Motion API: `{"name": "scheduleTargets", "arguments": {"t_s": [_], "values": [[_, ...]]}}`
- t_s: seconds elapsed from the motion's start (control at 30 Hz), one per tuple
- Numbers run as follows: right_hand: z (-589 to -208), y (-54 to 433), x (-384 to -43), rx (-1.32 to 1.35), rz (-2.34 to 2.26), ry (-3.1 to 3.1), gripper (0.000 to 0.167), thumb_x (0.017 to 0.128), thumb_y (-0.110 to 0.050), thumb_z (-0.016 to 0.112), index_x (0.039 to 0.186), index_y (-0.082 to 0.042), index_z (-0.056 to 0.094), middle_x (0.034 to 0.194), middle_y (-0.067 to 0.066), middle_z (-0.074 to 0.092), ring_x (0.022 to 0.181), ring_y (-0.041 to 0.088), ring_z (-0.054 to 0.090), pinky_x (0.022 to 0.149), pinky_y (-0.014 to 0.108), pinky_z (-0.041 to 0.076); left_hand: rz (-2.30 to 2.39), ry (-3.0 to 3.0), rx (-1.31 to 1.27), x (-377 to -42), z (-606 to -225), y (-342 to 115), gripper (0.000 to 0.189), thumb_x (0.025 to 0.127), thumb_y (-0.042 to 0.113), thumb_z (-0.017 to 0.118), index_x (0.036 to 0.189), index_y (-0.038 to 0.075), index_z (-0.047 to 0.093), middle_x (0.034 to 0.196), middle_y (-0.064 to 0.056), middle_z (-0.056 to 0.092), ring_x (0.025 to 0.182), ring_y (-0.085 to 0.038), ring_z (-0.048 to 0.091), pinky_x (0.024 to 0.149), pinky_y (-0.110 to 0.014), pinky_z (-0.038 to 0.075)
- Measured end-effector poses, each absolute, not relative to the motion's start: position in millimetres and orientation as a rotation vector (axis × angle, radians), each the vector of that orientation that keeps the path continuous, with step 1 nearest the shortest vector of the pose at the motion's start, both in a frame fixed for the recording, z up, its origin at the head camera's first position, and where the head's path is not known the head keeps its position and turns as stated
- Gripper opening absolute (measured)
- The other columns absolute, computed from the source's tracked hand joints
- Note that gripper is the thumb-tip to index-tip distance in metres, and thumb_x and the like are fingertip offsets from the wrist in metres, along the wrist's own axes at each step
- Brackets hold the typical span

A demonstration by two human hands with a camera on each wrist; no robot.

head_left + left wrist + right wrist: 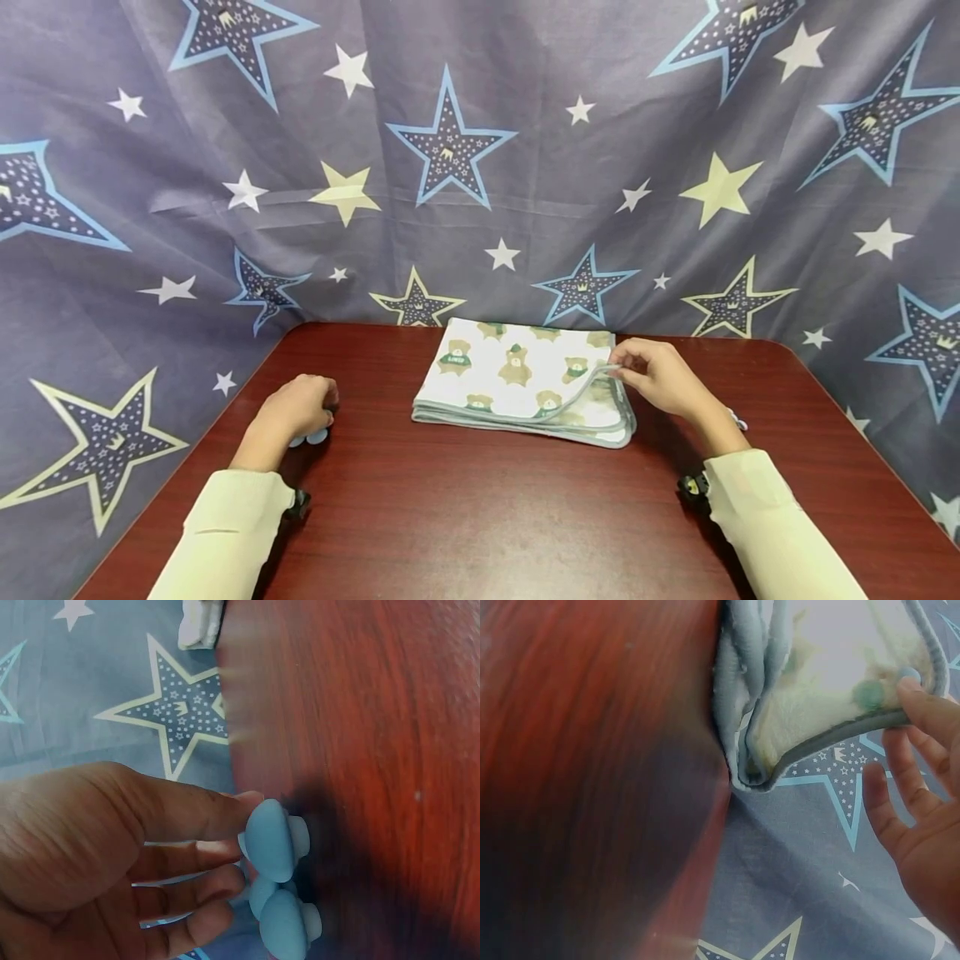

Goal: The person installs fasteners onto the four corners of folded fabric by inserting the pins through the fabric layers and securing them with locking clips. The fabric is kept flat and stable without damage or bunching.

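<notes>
A folded white blanket point(517, 367) with brown bears and a grey-blue border lies in layers near the table's back edge. Thumb and fingers of my right hand point(660, 375) pinch the front right corner of its top layer, which is raised off the layers below. The right wrist view shows the lifted blanket point(832, 697) hanging from the fingertips. Left of the blanket, my left hand point(292, 408) holds a light-blue thing point(271, 841) with several rounded, mushroom-like knobs, close above the table. Its kind cannot be told, and the hand covers part of it.
The dark red wooden table point(480, 517) runs back to a grey-blue star-patterned cloth point(525, 150), which hangs behind and at both sides. A small white thing point(738, 419) shows beside my right wrist, partly hidden. Each wrist wears a dark device.
</notes>
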State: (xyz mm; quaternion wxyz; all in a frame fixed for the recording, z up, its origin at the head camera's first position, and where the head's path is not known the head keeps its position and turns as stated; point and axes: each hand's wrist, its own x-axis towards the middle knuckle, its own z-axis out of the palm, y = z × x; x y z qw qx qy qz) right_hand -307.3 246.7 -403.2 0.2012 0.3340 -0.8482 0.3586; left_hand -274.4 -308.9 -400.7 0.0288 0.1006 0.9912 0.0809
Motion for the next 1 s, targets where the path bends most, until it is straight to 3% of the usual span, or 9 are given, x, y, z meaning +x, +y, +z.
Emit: {"name": "scheduleTargets", "arguments": {"t_s": [0.57,1.0], "values": [[-404,247,-308,0.922,1.01,-2.385,0.025,0.082,0.005,0.081,0.087,-0.016,0.069,0.071,-0.009,0.06,0.064,0.007,0.054,0.056,0.026,0.045,0.242,3.11,0.307,-277,-410,-311,0.013,0.082,0.01,0.078,0.093,0.009,0.07,0.093,-0.013,0.067,0.076,-0.03,0.063,0.062,-0.048,0.052],[-403,248,-307,0.926,1.004,-2.388,0.025,0.082,0.005,0.08,0.084,-0.016,0.068,0.069,-0.01,0.058,0.061,0.009,0.054,0.055,0.026,0.044,0.393,3.228,0.454,-293,-402,-301,0.008,0.074,0.011,0.071,0.079,0.014,0.066,0.078,-0.004,0.062,0.071,-0.025,0.056,0.066,-0.045,0.048]]}}
